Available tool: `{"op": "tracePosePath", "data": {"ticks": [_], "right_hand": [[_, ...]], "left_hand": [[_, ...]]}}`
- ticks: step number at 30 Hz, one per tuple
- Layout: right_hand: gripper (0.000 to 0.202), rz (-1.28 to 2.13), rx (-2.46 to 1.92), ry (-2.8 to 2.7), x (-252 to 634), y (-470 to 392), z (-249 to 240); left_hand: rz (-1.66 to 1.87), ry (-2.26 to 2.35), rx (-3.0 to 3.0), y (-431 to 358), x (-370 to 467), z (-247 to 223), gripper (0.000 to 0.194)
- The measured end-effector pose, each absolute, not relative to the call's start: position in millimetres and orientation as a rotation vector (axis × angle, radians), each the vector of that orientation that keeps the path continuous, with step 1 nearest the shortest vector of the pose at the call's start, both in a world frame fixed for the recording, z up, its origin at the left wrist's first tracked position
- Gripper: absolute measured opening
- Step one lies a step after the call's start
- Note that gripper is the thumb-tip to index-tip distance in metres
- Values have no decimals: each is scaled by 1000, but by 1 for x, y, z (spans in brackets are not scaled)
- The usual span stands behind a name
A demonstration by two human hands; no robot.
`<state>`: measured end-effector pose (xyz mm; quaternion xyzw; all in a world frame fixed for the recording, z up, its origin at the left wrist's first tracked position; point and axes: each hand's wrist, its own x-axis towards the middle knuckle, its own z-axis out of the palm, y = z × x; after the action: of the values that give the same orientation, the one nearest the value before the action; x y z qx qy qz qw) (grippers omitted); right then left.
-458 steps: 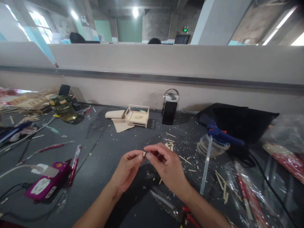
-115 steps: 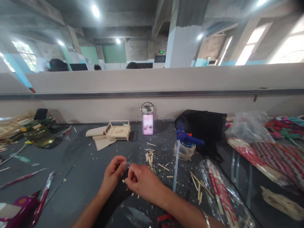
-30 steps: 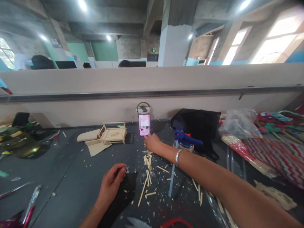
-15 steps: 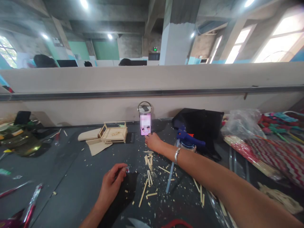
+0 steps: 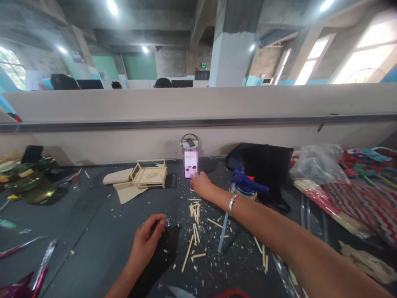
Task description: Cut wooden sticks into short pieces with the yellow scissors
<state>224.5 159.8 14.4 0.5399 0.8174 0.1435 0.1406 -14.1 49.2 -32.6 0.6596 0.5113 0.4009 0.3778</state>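
While the left hand [image 5: 147, 239] is poised left of the scattered wooden sticks [image 5: 187, 253], its thumb and forefinger are pinched nearly together on a small shiny piece [image 5: 167, 222], too small to identify. The right hand [image 5: 202, 185] has one fingertip at the bottom of the lit phone [image 5: 190, 164], which stands upright before a handled container [image 5: 190, 142]; how far that hand's remaining fingers curl, I cannot tell.
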Motion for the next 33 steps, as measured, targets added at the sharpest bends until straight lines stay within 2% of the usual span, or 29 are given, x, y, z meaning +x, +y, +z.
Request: {"op": "tracePosePath", "data": {"ticks": [5,19,33], "right_hand": [[30,492,1547,2426,222,150,28],[23,445,1407,2622,216,89,45],[31,330,1732,2368,220,153,26]], "left_hand": [[1031,1302,1707,49,-14,-34,28],[1023,1330,1685,48,-12,-32,33],[1038,1336,1688,48,-11,-28,34]]}}
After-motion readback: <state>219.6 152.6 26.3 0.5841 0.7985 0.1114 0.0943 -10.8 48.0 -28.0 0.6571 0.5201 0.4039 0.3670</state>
